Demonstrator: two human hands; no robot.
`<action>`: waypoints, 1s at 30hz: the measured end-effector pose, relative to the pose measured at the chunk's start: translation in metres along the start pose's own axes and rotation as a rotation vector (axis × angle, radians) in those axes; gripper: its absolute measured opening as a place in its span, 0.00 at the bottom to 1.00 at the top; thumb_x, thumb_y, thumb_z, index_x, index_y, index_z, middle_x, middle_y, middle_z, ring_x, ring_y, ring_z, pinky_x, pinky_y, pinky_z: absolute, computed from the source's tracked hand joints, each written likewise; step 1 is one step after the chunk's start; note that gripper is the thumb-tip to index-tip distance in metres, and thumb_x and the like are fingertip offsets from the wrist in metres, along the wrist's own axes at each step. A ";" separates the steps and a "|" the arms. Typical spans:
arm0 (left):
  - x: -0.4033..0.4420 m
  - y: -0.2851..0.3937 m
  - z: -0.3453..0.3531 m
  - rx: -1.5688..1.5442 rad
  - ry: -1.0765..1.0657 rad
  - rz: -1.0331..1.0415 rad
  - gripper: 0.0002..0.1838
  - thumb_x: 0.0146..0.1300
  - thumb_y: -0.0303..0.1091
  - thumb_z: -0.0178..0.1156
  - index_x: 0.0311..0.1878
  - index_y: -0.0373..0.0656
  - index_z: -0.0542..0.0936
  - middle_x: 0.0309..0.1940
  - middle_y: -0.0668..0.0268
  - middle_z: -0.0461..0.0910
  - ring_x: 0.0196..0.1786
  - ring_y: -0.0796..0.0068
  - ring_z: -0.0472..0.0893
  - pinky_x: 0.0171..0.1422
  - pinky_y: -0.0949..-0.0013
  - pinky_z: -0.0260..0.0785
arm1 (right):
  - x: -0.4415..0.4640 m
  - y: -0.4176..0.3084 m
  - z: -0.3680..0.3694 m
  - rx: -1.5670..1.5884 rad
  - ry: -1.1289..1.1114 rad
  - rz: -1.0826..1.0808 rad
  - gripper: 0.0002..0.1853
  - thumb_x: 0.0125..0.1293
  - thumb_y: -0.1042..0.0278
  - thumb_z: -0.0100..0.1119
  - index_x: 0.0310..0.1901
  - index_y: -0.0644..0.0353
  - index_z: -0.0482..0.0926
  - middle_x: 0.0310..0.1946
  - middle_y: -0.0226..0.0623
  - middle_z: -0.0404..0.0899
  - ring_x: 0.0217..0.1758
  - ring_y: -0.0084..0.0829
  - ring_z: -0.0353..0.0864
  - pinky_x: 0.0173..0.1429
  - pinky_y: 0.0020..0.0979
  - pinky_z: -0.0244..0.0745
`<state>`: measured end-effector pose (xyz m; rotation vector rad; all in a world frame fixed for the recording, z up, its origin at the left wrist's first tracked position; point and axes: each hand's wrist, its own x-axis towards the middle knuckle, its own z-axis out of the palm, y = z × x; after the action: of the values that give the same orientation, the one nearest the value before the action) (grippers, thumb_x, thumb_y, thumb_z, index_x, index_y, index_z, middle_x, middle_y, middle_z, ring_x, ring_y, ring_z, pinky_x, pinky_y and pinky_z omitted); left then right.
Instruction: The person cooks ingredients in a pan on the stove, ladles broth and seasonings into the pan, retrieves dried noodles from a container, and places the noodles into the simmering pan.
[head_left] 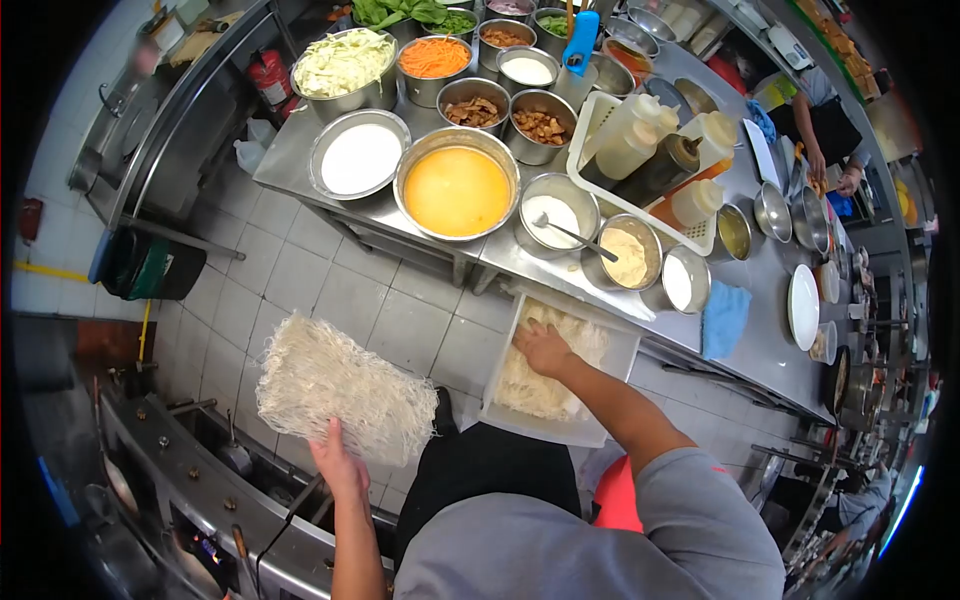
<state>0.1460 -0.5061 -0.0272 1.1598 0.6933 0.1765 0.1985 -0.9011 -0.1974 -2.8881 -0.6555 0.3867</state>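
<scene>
My left hand [341, 458] grips the near edge of a slab of dried rice noodles [345, 390], a pale tangled block held over the floor. The thumb lies on top and the other fingers are hidden beneath. To the right, my right hand [544, 350] rests on more dried noodles [535, 390] in a white plastic tub [622, 365]. Its fingers look spread on the noodles, with the tips partly sunk among the strands. The tub sits beside the steel counter, close in front of my body.
The steel counter [735, 375] carries a bowl of orange liquid [458, 193], white powder bowls, shredded cabbage [345, 63], carrot [434, 57] and a basket of squeeze bottles [632, 140]. A blue cloth [726, 322] hangs at its edge. A stove [190, 480] stands left; another person [820, 120] works far right.
</scene>
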 end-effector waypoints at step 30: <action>-0.004 -0.018 -0.007 0.012 0.024 -0.059 0.28 0.67 0.30 0.60 0.68 0.39 0.64 0.65 0.57 0.70 0.66 0.62 0.71 0.72 0.59 0.59 | 0.035 0.023 0.012 -0.227 -0.403 0.178 0.16 0.66 0.65 0.50 0.53 0.48 0.80 0.53 0.28 0.75 0.64 0.36 0.67 0.62 0.38 0.63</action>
<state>0.1347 -0.5102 -0.0432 1.1486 0.7503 0.1368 0.2352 -0.9050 -0.2216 -3.1213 -0.5234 0.9978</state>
